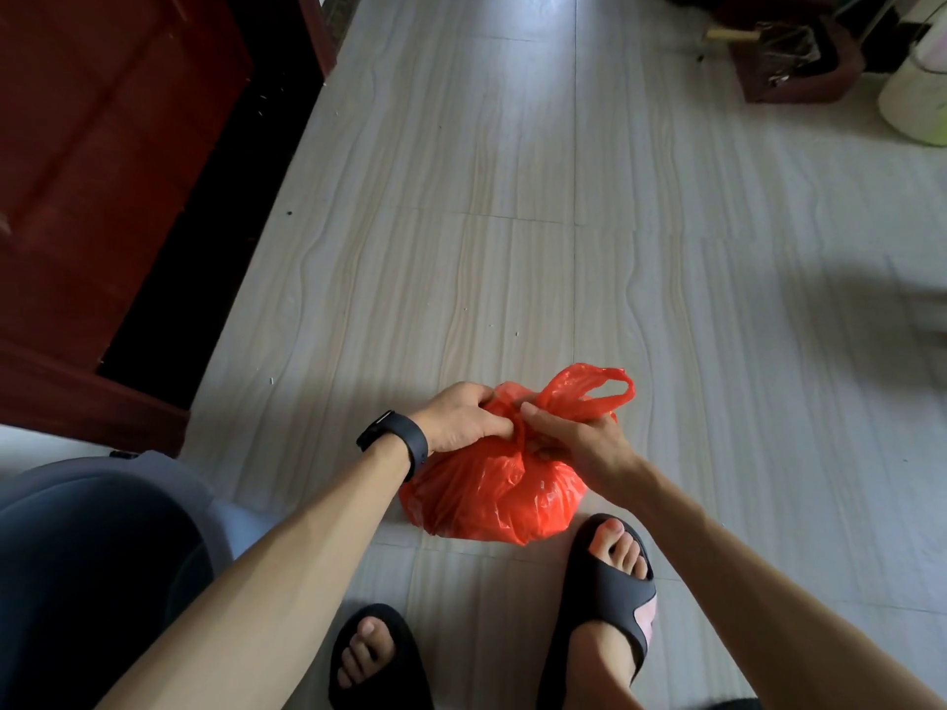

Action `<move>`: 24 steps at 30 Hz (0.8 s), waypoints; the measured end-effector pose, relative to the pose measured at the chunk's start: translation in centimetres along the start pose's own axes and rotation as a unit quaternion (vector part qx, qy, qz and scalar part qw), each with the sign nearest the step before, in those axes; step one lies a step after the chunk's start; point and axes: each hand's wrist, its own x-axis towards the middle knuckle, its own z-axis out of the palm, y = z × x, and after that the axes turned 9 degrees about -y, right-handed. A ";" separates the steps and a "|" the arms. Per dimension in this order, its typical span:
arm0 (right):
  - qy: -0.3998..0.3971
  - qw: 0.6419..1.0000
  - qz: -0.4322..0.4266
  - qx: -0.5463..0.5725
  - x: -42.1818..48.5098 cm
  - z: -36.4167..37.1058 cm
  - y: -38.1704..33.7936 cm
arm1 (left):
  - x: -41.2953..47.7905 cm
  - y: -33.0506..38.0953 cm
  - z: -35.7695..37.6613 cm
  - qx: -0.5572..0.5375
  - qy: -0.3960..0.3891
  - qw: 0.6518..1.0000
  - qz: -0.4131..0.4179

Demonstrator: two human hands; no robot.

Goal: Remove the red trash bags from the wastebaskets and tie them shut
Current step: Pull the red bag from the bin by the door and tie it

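Crinkly red plastic trash bag (pixel 492 497) sat on floor, out of basket; my left hand (pixel 464 421) and right hand (pixel 574 443) gripped its handles closed, knot half-done.

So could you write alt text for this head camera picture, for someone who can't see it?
Two bare hands, left hand and right hand, grip the gathered top of a full red bag on a tiled floor. One bag handle sticks up; sandalled feet stand nearby.
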 end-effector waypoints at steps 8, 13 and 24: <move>0.043 0.968 -0.014 -0.246 0.1 -0.4 -0.2 | 0.3 -0.5 -0.4 -0.058 -0.040 0.997 -0.015; 0.061 0.931 -0.055 -0.356 0.7 0.3 0.3 | 0.0 -0.2 0.1 -0.107 -0.030 0.994 0.013; 0.196 0.935 -0.130 -0.266 1.2 0.4 0.3 | -0.1 0.0 0.7 -0.293 -0.018 0.955 0.028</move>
